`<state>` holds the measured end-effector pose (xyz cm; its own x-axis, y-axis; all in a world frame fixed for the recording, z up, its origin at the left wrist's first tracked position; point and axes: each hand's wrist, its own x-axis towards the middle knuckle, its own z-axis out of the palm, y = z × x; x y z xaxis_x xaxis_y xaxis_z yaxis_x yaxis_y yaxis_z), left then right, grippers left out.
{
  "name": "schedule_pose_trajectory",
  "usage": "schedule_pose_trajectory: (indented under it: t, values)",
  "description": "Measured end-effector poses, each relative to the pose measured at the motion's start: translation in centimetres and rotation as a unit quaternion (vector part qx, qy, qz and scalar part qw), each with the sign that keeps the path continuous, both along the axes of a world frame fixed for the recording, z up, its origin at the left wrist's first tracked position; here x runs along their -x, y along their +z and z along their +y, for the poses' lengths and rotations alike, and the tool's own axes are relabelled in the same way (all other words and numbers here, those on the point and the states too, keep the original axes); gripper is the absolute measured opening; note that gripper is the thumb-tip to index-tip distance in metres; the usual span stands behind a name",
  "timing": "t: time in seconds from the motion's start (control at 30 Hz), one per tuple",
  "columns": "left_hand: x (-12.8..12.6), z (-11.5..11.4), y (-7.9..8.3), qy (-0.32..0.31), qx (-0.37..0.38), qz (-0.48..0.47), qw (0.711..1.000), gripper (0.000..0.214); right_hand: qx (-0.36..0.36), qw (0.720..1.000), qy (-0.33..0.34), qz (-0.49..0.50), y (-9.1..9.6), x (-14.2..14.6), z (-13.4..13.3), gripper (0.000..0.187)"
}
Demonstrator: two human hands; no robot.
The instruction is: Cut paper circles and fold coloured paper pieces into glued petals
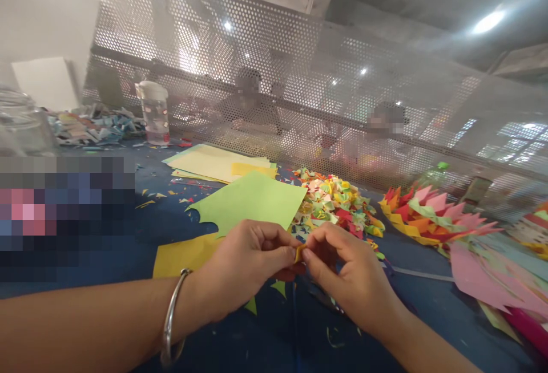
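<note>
Pinched between both my hands is a small folded piece of yellow paper [299, 254]. My left hand [254, 264], with a silver bangle [171, 319] at the wrist, closes its thumb and fingers on the piece's left side. The fingertips of my right hand [342, 270] grip its right side. Just beyond the hands lies a light green paper sheet [252, 199] with curved cutouts along its left edge. A yellow paper sheet [184, 256] is partly covered by my left hand. Green scraps [279, 288] lie under the hands on the dark blue tabletop [240, 344].
A heap of small folded paper pieces [338, 199] lies beyond my right hand. Rightward sit joined pointed paper pieces [432, 213] and pink sheets [492, 276]. Stacked pale sheets [209, 162], a water bottle [154, 113] and a glass jar [25, 125] stand farther back, before a perforated screen [291, 76].
</note>
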<state>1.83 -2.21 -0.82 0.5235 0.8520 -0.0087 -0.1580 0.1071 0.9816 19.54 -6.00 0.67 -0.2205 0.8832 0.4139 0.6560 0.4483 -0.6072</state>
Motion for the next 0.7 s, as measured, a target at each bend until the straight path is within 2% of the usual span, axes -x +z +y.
schedule_pose_trajectory:
  t: [0.37,0.53,0.7]
  values:
    - [0.46,0.19,-0.39,-0.04,-0.058,0.006,0.997,0.018,0.012,1.0,0.002,0.022,-0.23,0.0,0.03,0.011]
    - [0.53,0.23,-0.71,-0.022,-0.134,0.044,0.99,0.009,0.011,0.999,0.007,0.033,-0.05,0.18,0.04,0.008]
    - [0.72,0.17,-0.48,0.003,-0.191,0.12,0.974,0.013,-0.017,1.0,0.006,0.011,-0.05,0.27,0.03,0.006]
